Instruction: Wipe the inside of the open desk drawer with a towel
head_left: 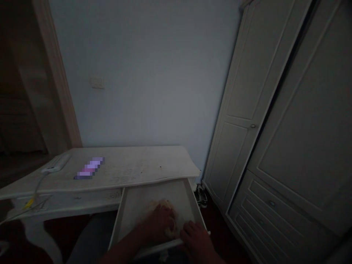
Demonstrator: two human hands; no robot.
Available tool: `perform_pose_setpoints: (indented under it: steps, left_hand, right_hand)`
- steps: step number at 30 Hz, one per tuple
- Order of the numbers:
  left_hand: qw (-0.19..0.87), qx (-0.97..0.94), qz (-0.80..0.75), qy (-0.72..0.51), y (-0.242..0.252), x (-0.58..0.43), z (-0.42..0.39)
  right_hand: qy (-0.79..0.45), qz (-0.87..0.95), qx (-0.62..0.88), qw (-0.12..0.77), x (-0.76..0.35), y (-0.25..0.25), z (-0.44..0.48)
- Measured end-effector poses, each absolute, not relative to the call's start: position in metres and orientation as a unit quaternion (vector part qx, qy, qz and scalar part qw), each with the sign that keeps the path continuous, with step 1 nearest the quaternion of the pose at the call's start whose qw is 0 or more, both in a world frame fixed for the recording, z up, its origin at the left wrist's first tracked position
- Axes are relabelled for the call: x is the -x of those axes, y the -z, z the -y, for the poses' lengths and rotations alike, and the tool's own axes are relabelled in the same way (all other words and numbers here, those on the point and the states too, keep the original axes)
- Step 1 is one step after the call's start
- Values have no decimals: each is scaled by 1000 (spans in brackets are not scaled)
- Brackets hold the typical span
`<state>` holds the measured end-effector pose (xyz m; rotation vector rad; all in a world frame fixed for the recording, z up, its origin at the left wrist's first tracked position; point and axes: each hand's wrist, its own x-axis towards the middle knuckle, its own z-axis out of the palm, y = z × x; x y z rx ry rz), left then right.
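Observation:
My left hand (159, 223) reaches into the open white drawer (132, 205) of a white desk (137, 165) and rests with curled fingers on a pale crumpled cloth (169, 230) lying on the drawer bottom. Just right of it, my right hand (196, 238) has its fingers curled over the drawer's front edge, close to the same cloth. The room is dim, so whether either hand truly grips the cloth is unclear.
A white power strip (56, 165) with a cable lies on the desk's left part, beside a pixelated purple object (90, 168). A tall white wardrobe (275, 128) stands at the right, shoes (202, 196) at its foot. A doorway (24, 91) opens at left.

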<state>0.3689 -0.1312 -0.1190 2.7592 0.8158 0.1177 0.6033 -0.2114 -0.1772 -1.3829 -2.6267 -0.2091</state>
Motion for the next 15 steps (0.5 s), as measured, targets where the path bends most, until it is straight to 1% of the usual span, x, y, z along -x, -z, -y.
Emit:
perform_pose_setpoints:
  steps: [2, 5, 8, 12, 15]
  left_hand:
    - [134, -939, -316, -15, 117, -343, 128]
    - [111, -892, -438, 24, 111, -300, 118]
    - [74, -848, -525, 15, 102, -271, 105]
    - [37, -805, -592, -29, 94, -280, 85]
    - [42, -810, -581, -59, 95, -314, 80]
  right_hand:
    - [63, 872, 479, 77, -601, 171, 215]
    - [50, 869, 487, 74, -598, 159, 220]
    - [45, 868, 491, 65, -596, 149, 222]
    - [42, 869, 490, 58, -595, 147, 222]
    - [48, 871, 485, 67, -597, 153, 220]
